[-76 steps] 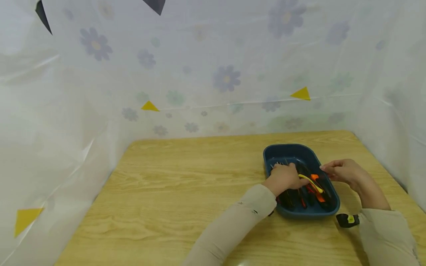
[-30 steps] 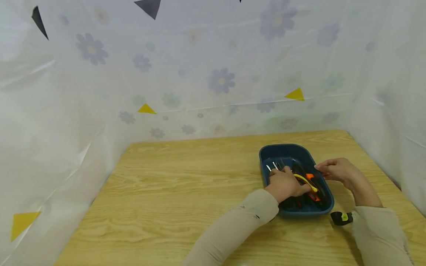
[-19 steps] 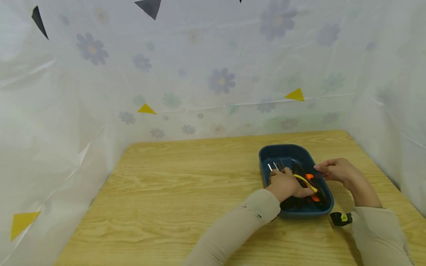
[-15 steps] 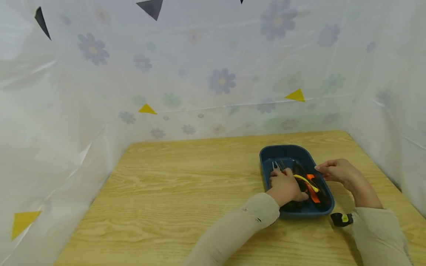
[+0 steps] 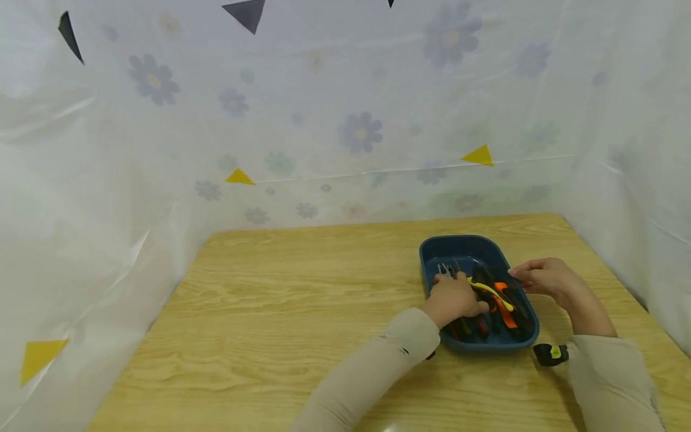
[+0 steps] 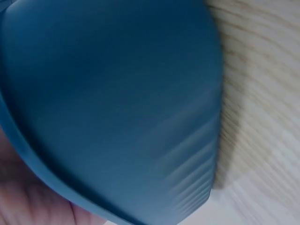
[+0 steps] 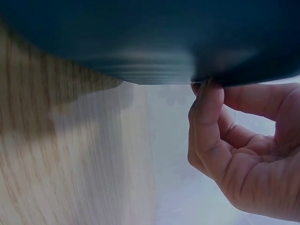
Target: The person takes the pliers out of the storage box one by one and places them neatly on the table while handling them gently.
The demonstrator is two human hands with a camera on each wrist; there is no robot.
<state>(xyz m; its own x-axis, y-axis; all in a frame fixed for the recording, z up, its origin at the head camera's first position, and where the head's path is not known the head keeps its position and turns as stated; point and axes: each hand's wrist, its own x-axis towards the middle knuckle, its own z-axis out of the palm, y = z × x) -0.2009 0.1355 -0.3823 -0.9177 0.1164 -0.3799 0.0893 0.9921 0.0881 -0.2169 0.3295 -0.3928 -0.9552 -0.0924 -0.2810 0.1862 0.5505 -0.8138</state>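
A dark blue tray (image 5: 466,240) with rounded corners holds several hand tools on the right of the table. My left hand (image 5: 452,297) reaches into its left side; metal jaws like those of pliers (image 5: 445,270) poke out past the fingertips. What those fingers hold is hidden. Right of the thumb lie a curved yellow handle (image 5: 493,292) and an orange-and-black tool (image 5: 505,312). In the left wrist view, the tray's outer wall (image 6: 117,103) covers most of that hand. My right hand (image 7: 234,154) pinches the tray's right rim between thumb and fingers.
The wooden table (image 5: 302,300) extends to the left of the tray. A pale flowered curtain (image 5: 324,120) encloses the back and sides. A black strap with a yellow-green patch (image 5: 550,354) hangs by the right sleeve.
My left hand has shifted slightly left inside the tray, its thumb coming off the yellow handle. The tool tips near its fingers have shifted. My right hand stays at the rim.
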